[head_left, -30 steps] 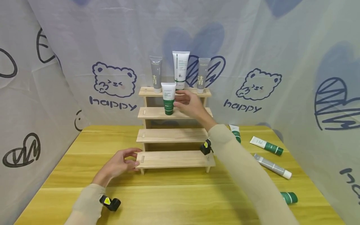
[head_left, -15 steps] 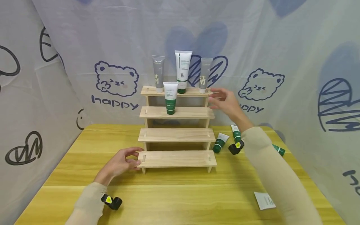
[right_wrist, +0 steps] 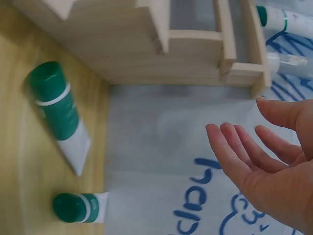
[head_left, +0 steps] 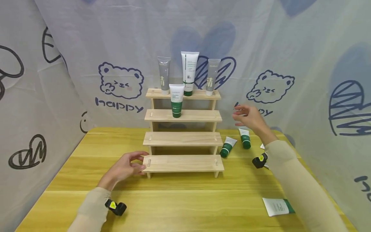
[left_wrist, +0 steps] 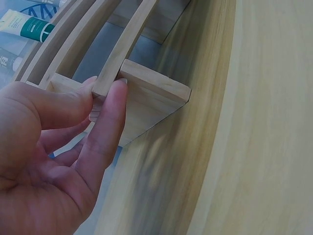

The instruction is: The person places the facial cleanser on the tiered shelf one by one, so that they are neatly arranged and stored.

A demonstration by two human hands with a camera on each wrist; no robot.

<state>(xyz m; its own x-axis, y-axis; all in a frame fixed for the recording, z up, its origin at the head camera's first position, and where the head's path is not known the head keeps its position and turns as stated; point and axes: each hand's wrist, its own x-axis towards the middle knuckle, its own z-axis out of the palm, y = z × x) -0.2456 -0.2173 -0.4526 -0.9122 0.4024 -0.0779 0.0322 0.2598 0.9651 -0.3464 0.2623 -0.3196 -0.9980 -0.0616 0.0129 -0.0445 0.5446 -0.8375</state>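
A four-step wooden display rack (head_left: 182, 139) stands on the table. My left hand (head_left: 124, 169) pinches the left end of its lowest board (left_wrist: 128, 44) between thumb and fingers. My right hand (head_left: 250, 119) is in the air right of the rack, fingers loosely bent around nothing. On the top step stand a grey tube (head_left: 164, 75), a large white tube (head_left: 189, 72) and another grey tube (head_left: 213, 77). A white and green tube (head_left: 176, 100) stands cap down on the second step.
Two white and green tubes, one close to the rack (head_left: 227, 147) and one farther right (head_left: 245, 138), lie on the table. Another tube (head_left: 277, 207) lies near the front right, partly behind the right sleeve (head_left: 301, 180). A printed cloth (head_left: 121, 35) hangs behind.
My right hand has let go of the white and green tube on the second step and moved right, then lower, away from the rack. The left hand keeps its place.
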